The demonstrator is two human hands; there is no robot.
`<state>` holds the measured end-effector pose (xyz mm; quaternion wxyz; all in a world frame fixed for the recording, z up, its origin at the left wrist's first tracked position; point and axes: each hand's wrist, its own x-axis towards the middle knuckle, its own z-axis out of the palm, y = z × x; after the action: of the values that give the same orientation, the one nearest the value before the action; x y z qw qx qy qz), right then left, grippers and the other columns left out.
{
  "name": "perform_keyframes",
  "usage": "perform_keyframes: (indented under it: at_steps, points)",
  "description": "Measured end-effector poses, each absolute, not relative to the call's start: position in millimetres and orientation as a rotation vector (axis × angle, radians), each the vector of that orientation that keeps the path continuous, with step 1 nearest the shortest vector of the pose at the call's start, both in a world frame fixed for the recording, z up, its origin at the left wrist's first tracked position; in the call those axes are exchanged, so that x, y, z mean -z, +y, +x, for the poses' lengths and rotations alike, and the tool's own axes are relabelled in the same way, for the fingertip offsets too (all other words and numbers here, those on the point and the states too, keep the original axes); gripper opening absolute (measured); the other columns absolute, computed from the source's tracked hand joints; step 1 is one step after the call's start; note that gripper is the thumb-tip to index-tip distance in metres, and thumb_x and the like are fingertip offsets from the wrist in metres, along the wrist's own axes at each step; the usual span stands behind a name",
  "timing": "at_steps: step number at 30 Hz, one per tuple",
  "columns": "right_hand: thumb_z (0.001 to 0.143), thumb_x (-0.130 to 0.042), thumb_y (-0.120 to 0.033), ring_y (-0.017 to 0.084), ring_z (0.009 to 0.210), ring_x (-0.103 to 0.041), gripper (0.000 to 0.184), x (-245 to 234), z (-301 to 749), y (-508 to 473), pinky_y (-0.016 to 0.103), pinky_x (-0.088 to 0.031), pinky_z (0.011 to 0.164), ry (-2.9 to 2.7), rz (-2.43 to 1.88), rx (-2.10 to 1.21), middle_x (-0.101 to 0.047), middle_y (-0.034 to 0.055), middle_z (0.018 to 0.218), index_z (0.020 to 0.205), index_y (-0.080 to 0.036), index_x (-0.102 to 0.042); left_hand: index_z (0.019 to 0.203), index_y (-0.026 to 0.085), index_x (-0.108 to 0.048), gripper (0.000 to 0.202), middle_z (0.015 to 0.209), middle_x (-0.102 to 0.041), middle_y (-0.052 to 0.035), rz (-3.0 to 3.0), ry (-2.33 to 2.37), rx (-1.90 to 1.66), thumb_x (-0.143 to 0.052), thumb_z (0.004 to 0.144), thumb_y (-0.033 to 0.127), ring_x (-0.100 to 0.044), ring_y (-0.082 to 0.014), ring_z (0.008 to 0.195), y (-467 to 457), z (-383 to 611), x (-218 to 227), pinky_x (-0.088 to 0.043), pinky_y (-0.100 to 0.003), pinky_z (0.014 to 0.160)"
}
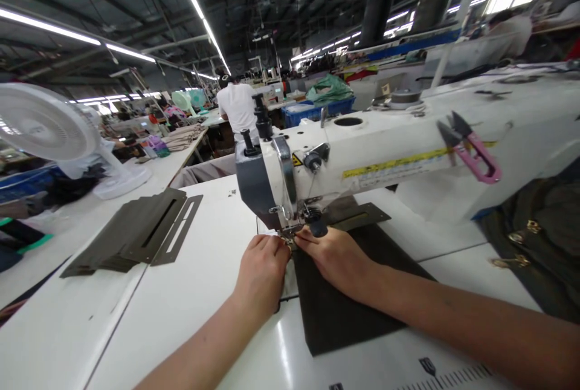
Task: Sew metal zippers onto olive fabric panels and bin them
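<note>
A white sewing machine (385,142) stands in front of me, with both hands close to its needle and presser foot. My left hand (263,269) is closed just left of the presser foot, its fingers curled in; what they grip is hidden. From the right, my right hand (339,257) reaches over a dark olive fabric panel (330,317), its fingers pinched together at the fabric's edge beside the needle. Behind the needle, a slotted strip (357,217) of similar material lies under the machine arm. The needle tip itself is covered by fingers and machine parts.
A fanned stack of dark slotted panels (131,236) lies on the left of the white table (194,317). Pink thread snips (475,151) rest against the machine arm. Dark fabric with metal clasps (534,245) sits at right. A white fan (49,124) and a person (238,106) are beyond.
</note>
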<state>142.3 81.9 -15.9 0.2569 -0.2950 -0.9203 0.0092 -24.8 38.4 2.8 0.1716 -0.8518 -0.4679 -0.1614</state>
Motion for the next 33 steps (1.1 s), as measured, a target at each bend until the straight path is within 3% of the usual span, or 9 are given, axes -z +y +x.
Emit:
perform_keyframes:
  at_steps: [9, 19, 22, 24, 26, 27, 30, 33]
  points:
    - [0.084, -0.042, -0.007, 0.019, 0.082, -0.056, 0.022, 11, 141, 84, 0.030, -0.043, 0.073, -2.561, -0.822, 0.043, -0.063, 0.0060, 0.091, 0.089, -0.015, -0.061, 0.074, 0.013, -0.059, 0.015, 0.072, -0.059, -0.0060, -2.412, -1.277, 0.461, -0.048, 0.082, 0.008, -0.057, -0.0192, 0.070, 42, -27, -3, -0.049, -0.034, 0.069]
    - [0.084, -0.039, -0.005, 0.018, 0.080, -0.055, 0.024, 7, 138, 85, 0.029, -0.042, 0.074, -2.579, -0.833, 0.021, -0.063, 0.0059, 0.088, 0.089, -0.014, -0.061, 0.076, 0.013, -0.060, 0.010, 0.076, -0.062, -0.0073, -2.450, -1.314, 0.417, -0.051, 0.079, 0.007, -0.059, -0.0207, 0.073, 42, -28, -5, -0.050, -0.036, 0.071]
    - [0.084, -0.045, -0.013, 0.017, 0.085, -0.056, 0.018, -1, 150, 90, 0.028, -0.042, 0.079, -2.594, -0.823, 0.036, -0.064, 0.0037, 0.092, 0.091, -0.018, -0.061, 0.078, 0.014, -0.061, 0.010, 0.078, -0.063, -0.0069, -2.455, -1.319, 0.440, -0.053, 0.079, 0.008, -0.060, -0.0198, 0.074, 44, -29, -6, -0.050, -0.034, 0.072]
    - [0.083, -0.050, -0.020, 0.022, 0.094, -0.055, 0.020, -3, 164, 89, 0.034, -0.041, 0.086, -2.565, -0.918, 0.086, -0.062, 0.0081, 0.100, 0.100, -0.015, -0.060, 0.077, 0.015, -0.062, 0.012, 0.079, -0.065, -0.0061, -2.458, -1.323, 0.458, -0.052, 0.079, 0.008, -0.061, -0.0181, 0.075, 44, -32, -9, -0.050, -0.033, 0.074]
    - [0.080, -0.053, -0.022, 0.028, 0.099, -0.053, 0.033, 0, 181, 77, 0.042, -0.041, 0.086, -2.507, -1.102, 0.184, -0.060, 0.0170, 0.106, 0.109, -0.007, -0.055, 0.078, 0.017, -0.062, 0.015, 0.084, -0.066, -0.0053, -2.468, -1.329, 0.493, -0.050, 0.081, 0.009, -0.062, -0.0165, 0.077, 38, -36, -14, -0.048, -0.034, 0.080]
    - [0.077, -0.053, -0.021, 0.031, 0.098, -0.053, 0.039, 3, 189, 66, 0.044, -0.042, 0.083, -2.481, -1.183, 0.241, -0.058, 0.0214, 0.106, 0.112, -0.003, -0.054, 0.081, 0.018, -0.063, 0.017, 0.087, -0.066, -0.0048, -2.486, -1.333, 0.524, -0.048, 0.082, 0.010, -0.062, -0.0162, 0.080, 32, -37, -17, -0.046, -0.036, 0.085]
    - [0.062, -0.057, -0.011, 0.032, 0.083, -0.057, 0.043, 13, 204, 21, 0.041, -0.047, 0.068, -2.540, -1.135, 0.358, -0.062, 0.0210, 0.095, 0.105, -0.004, -0.058, 0.086, 0.020, -0.062, 0.019, 0.089, -0.065, -0.0027, -2.594, -1.355, 0.636, -0.044, 0.084, 0.012, -0.061, -0.0160, 0.084, 2, -40, -24, -0.039, -0.041, 0.094]
    - [0.065, -0.051, -0.007, 0.023, 0.069, -0.058, 0.021, 5, 203, -19, 0.030, -0.045, 0.055, -2.561, -0.969, 0.118, -0.063, 0.0101, 0.078, 0.081, -0.015, -0.062, 0.085, 0.021, -0.061, 0.019, 0.085, -0.064, -0.0006, -2.698, -1.396, 0.693, -0.045, 0.084, 0.012, -0.060, -0.0156, 0.081, -29, -34, -27, -0.035, -0.042, 0.096]
